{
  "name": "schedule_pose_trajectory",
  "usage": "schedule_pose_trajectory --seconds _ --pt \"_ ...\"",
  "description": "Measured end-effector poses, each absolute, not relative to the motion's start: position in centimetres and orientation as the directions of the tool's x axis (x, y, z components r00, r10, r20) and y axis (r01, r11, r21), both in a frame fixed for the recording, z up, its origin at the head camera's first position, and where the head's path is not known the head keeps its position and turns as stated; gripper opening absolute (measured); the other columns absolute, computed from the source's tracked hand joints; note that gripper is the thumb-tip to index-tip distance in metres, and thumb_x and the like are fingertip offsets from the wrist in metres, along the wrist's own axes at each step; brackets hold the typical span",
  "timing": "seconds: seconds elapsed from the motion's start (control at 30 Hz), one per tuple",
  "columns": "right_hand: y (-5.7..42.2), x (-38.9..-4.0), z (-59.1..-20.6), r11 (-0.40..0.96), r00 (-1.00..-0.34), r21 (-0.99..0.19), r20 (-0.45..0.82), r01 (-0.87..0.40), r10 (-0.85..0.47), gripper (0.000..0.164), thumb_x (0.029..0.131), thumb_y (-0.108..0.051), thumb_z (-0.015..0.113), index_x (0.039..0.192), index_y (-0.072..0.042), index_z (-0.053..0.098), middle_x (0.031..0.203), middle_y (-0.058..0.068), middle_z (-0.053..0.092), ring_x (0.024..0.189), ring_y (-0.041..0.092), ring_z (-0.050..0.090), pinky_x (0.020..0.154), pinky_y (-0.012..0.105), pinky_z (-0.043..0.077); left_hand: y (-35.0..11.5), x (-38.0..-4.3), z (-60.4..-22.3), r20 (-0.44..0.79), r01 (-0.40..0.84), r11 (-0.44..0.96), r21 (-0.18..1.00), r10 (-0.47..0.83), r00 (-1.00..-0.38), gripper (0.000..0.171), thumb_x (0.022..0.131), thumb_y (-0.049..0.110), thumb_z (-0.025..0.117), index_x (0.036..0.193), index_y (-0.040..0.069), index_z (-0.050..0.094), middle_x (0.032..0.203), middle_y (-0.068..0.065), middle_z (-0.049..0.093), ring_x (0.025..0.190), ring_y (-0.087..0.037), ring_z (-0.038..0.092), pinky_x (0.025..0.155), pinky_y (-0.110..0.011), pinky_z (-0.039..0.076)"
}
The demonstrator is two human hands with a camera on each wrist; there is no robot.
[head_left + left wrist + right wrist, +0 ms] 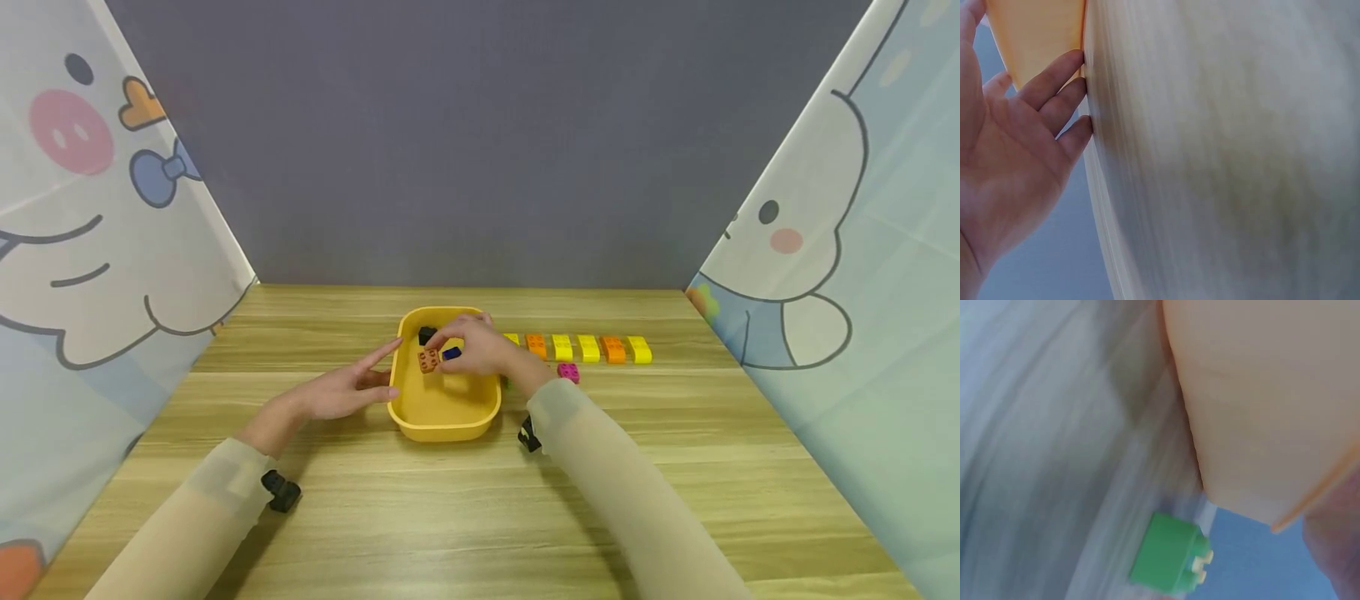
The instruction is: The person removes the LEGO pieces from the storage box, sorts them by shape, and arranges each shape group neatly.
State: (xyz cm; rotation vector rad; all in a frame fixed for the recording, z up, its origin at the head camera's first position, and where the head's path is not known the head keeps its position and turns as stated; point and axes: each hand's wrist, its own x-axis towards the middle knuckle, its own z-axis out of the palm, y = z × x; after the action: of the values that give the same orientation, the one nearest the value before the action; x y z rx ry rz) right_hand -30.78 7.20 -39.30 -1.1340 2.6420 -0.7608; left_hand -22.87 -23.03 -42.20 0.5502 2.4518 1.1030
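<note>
A yellow plastic bin (444,433) stands on the wooden table, with an orange toy brick (428,360), a dark blue brick (451,353) and a black brick (427,335) seen within its walls. My right hand (480,346) reaches in over the right rim and pinches the orange brick between fingertips and thumb; the blue brick shows in the gap behind. At the bin's left side, my left hand (337,393) rests with fairly straight fingers against the wall and rim. In the left wrist view those fingers (1054,81) touch the bin's outer side.
Right of the bin runs a row of yellow bricks (588,348) and orange bricks (613,350). Closer to me lies a magenta brick (568,372). A green brick (1165,553) stands beside the bin in the right wrist view. A grey panel (472,150) closes off the back.
</note>
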Motion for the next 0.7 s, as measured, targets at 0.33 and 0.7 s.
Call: schedule_pose_trajectory --seconds 0.33,0.7 --pt "12.4 -29.1 -37.9 0.437 -0.750 -0.745 0.126 -0.504 -0.650 0.042 0.097 -0.031 0.087 0.138 -0.023 0.077 0.137 -0.001 0.074 0.141 0.033 0.061 0.122 0.060 0.047 -22.8 -22.9 -42.2 -0.181 0.207 0.620 0.756 0.503 -0.845 0.094 0.109 0.054 0.064 0.178 0.039 0.002 0.167 -0.029 0.050 0.156 -0.049 0.048 0.126 -0.074 0.035" --pt "21.2 -27.3 -38.3 0.361 -0.876 -0.887 0.091 -0.288 -0.473 0.047 0.101 -0.019 0.082 0.146 -0.015 0.071 0.146 0.013 0.068 0.120 0.023 0.072 0.096 0.041 0.066 -22.9 -22.8 -42.1 -0.179 0.203 0.604 0.771 0.512 -0.840 0.093 0.111 0.051 0.063 0.178 0.037 0.002 0.167 -0.029 0.048 0.156 -0.049 0.047 0.127 -0.072 0.035"
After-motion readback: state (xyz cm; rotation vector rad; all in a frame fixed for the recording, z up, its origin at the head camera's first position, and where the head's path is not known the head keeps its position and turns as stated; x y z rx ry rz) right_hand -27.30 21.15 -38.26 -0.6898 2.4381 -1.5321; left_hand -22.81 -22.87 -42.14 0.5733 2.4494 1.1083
